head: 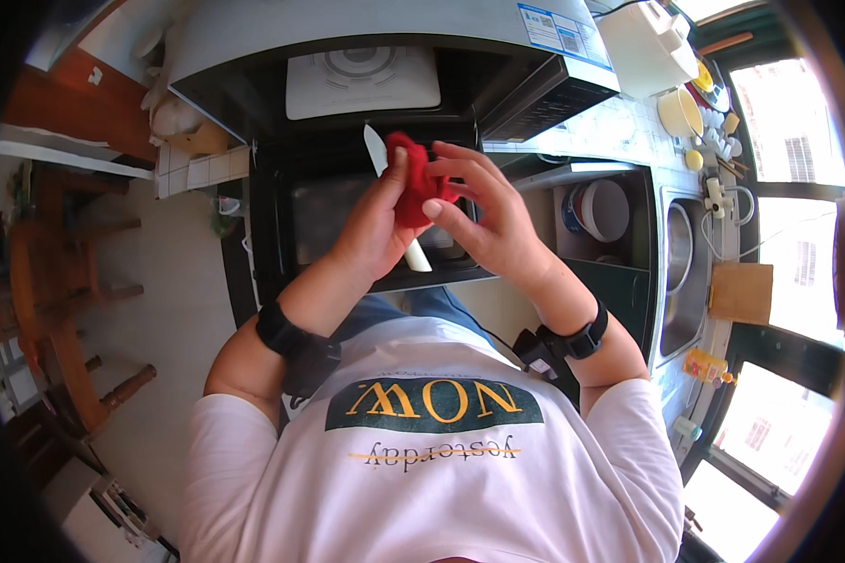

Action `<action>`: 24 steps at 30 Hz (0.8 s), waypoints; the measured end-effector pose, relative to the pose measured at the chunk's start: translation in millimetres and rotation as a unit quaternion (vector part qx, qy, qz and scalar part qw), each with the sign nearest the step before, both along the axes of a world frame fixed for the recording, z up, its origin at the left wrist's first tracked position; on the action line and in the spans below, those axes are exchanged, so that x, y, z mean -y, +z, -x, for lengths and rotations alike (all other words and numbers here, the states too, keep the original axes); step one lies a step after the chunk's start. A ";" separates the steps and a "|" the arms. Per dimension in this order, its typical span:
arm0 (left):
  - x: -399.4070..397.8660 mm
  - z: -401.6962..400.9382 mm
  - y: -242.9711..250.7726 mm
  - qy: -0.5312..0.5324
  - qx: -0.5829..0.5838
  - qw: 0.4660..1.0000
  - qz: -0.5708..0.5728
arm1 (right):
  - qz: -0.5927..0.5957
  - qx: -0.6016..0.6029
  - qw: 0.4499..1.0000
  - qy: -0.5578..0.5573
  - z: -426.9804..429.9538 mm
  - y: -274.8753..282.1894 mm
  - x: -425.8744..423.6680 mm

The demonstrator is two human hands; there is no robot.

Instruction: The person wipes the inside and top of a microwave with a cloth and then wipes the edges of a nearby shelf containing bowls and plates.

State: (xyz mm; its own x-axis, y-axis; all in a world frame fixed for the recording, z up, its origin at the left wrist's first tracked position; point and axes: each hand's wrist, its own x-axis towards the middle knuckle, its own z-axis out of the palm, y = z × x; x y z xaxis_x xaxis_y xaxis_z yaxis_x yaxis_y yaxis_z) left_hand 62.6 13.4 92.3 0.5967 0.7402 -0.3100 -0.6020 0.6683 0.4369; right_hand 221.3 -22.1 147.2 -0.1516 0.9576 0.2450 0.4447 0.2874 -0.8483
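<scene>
In front of my body, my left hand (384, 218) grips a bunched red cloth (415, 184), its thumb pressed on the cloth's side. A knife with a pale blade (375, 149) and a white handle (416, 256) passes behind the cloth and this hand; whether the fingers hold it is hidden. My right hand (482, 204) is at the cloth's right side with its fingers curved and spread, the fingertips at or near the fabric. Beneath both hands lies the lowered dark door of an oven-like appliance (324, 218).
Inside the open appliance sits a white plate with ring markings (362, 88). A metal sink (683, 338), a cream container (679, 112) and a yellow bottle (705, 366) are at the right. An open compartment holds a white tub (605, 210). Wooden furniture (70, 338) stands left.
</scene>
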 end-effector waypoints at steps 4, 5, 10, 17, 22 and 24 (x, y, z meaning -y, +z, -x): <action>-4.5 -42.0 3.0 0.062 -0.182 0.964 -0.185 | -0.046 0.060 0.990 -0.122 -63.7 -2.3 8.7; -8.9 -53.5 10.1 0.072 -0.181 0.963 -0.184 | -0.049 0.063 0.985 -0.151 -80.8 -2.0 8.5; -51.9 -104.6 39.7 0.357 -0.420 0.577 -0.603 | -0.099 0.035 0.982 -0.160 -128.8 11.7 -9.8; -101.4 -155.1 -6.3 0.448 -0.455 0.424 -0.642 | -0.115 0.011 0.981 -0.157 -139.1 7.9 -29.9; -96.5 -162.0 -50.7 0.430 -0.508 0.438 -0.604 | -0.095 0.020 0.986 -0.138 -148.3 -3.4 -28.4; -87.4 -157.5 -66.7 0.357 -0.563 0.482 -0.569 | -0.102 0.034 0.986 -0.131 -147.9 -1.8 -29.5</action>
State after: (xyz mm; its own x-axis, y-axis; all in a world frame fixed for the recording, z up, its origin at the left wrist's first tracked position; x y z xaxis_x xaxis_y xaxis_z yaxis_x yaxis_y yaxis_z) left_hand 220.1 100.9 25.6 -0.0086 0.7056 0.7085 0.5458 -0.5904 0.5946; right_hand 369.2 7.4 145.4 0.0713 0.8980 0.4342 0.5797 0.3169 -0.7507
